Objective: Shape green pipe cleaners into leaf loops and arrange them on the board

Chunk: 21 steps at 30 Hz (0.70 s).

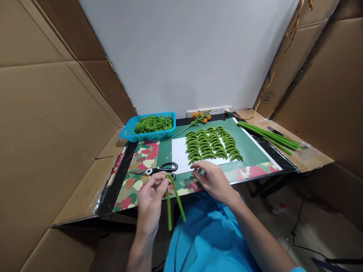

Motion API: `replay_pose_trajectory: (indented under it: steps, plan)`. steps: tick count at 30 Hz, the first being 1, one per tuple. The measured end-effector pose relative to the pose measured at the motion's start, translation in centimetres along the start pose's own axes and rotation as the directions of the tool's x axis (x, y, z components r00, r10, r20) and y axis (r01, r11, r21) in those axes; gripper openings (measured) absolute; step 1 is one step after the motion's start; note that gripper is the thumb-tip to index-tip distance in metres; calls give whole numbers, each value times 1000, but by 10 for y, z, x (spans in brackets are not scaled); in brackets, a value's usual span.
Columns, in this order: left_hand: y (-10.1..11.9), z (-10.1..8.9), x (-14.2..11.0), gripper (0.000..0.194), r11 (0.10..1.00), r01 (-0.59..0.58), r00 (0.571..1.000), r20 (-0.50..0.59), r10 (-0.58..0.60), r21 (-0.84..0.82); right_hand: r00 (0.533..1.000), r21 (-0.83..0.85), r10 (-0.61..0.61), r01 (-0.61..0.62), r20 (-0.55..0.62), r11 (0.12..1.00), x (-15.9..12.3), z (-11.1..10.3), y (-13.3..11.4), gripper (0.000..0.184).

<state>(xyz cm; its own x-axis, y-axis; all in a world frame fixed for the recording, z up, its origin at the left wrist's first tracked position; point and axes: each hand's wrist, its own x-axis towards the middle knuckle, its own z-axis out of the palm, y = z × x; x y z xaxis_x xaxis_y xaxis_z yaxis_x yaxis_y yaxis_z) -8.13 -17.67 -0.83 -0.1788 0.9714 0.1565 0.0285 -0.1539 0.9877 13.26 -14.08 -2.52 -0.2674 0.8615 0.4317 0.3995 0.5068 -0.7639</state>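
Note:
My left hand (154,190) is closed at the front edge of the table, pinching a bright green pipe cleaner (178,200) near its bend. The pipe cleaner is folded over, and its two legs hang down side by side. To its right, my right hand (211,179) hovers with the fingers loosely apart and nothing visible in them. Just beyond that hand, several columns of curved green pipe-cleaner pieces (208,145) lie on white paper (178,151) and a green mat. Black-and-white scissors (159,169) rest just behind my left hand, which partly covers them.
A blue basket (132,132) of coiled green pieces stands at the back left. An orange-and-green pipe-cleaner flower (202,117) lies at the back. Straight green pipe cleaners (266,136) and a small dark tool (275,130) lie at the right. Cardboard walls (51,98) flank the table.

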Motion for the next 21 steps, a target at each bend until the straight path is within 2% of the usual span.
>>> replay_pose_trajectory:
  steps: [2,4,6,10,12,14,16,17,19,20,21]
  plan:
    - [5,-16,0,30,1000,-3,995,-98,4,7,992,-111,-88,97,87,989,23,20,-5,14]
    - [10,-32,0,34,1000,23,981,-191,-22,2,957,-254,-184,239,224,937,44,41,-12,14]
    - [16,-45,-2,38,999,44,960,-277,-41,7,931,-384,-191,306,310,871,59,61,-20,24]
    - [26,-61,-4,39,997,-19,911,-409,46,70,911,-510,-142,340,388,790,73,87,-34,53]
    - [30,-65,-4,34,993,-68,898,-429,102,93,909,-527,-114,330,401,783,74,93,-40,59]
    - [33,-66,-4,31,990,-105,889,-436,138,98,924,-511,-83,279,373,813,75,94,-44,61]
    - [36,-66,-2,29,985,-134,884,-436,167,104,960,-425,-28,149,279,893,75,89,-45,60]
    - [37,-66,0,28,983,-144,886,-429,178,111,977,-330,5,68,215,942,75,85,-44,58]
    - [37,-64,4,26,978,-166,890,-408,202,124,993,-11,72,-71,93,997,73,71,-39,54]
    - [37,-62,7,26,976,-178,891,-399,215,128,993,194,100,-109,55,975,70,64,-37,55]
    - [37,-59,11,25,973,-190,891,-393,228,134,989,402,140,-144,38,904,65,56,-34,57]
